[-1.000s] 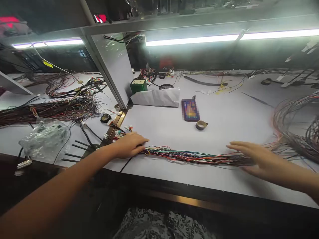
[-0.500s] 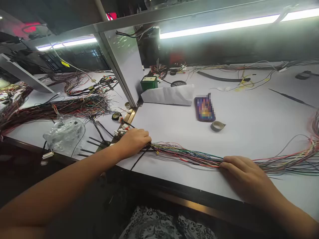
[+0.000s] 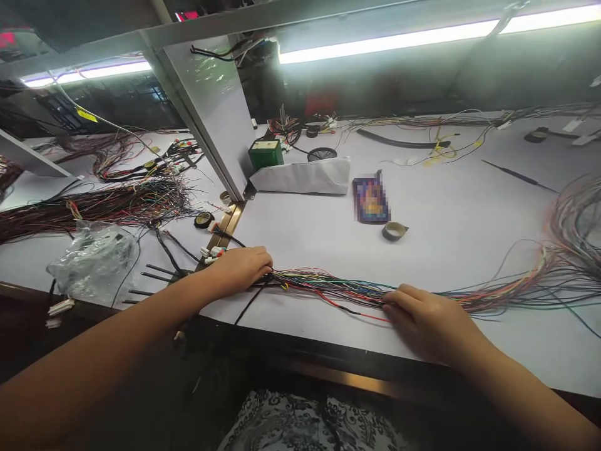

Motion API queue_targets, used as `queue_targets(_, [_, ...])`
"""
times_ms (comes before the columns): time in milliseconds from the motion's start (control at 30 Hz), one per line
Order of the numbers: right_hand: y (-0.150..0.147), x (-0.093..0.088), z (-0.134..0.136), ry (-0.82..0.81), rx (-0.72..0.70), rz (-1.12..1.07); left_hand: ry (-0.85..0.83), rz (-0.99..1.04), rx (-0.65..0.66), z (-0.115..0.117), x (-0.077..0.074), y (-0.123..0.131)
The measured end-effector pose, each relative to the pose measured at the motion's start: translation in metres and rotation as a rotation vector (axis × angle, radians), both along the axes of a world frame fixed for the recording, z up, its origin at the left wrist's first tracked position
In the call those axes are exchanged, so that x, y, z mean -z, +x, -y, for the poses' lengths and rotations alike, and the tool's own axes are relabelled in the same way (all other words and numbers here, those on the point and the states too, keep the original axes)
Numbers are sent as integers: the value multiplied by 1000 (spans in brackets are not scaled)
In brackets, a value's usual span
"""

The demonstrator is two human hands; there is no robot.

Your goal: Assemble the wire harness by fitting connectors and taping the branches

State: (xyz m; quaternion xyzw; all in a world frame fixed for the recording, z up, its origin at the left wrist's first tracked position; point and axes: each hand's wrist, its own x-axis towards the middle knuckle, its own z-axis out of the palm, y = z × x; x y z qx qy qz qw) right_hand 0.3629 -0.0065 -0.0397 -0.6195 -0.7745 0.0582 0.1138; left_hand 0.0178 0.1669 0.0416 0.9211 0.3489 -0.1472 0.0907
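Note:
A long bundle of thin multicoloured wires (image 3: 333, 287) runs across the white table between my hands and on to the right. My left hand (image 3: 246, 268) is closed around its left end, beside white connectors (image 3: 213, 254) that poke out past the fingers. Farther right, my right hand (image 3: 427, 313) has its fingers curled over the same bundle, the thumb hidden. A red wire with a black sleeve (image 3: 350, 310) strays below the rest. Near the left hand a dark cable tail (image 3: 251, 302) points toward the table's front edge.
Behind lie a tape roll (image 3: 395, 231), a blurred-out phone-like item (image 3: 372, 199), a folded white sheet (image 3: 303, 176) and a green box (image 3: 265, 154). A metal post (image 3: 197, 119) rises at left. Beyond it are a plastic bag (image 3: 96, 257) and more wire bundles (image 3: 117, 203). Loose wires (image 3: 577, 219) coil at right.
My right hand has slid a little left along the bundle, closer to my left hand. The red wire now stands out below the bundle. The whole view has shifted slightly.

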Motion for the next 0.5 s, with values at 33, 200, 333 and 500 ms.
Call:
queue_targets(33, [-4,-5,-4,-38,10,25,10,4,10,0,1,-1])
queue_targets(200, [-24,-21,-21,-86,-12,65,-45,69,-11,1,3,-4])
queue_targets(333, [-29,-21,-18,-21,-159,60,-115,86,-66,-1,3,-3])
queue_targets(500, [-24,-19,-7,-43,-180,27,-136,103,-94,-2,7,2])
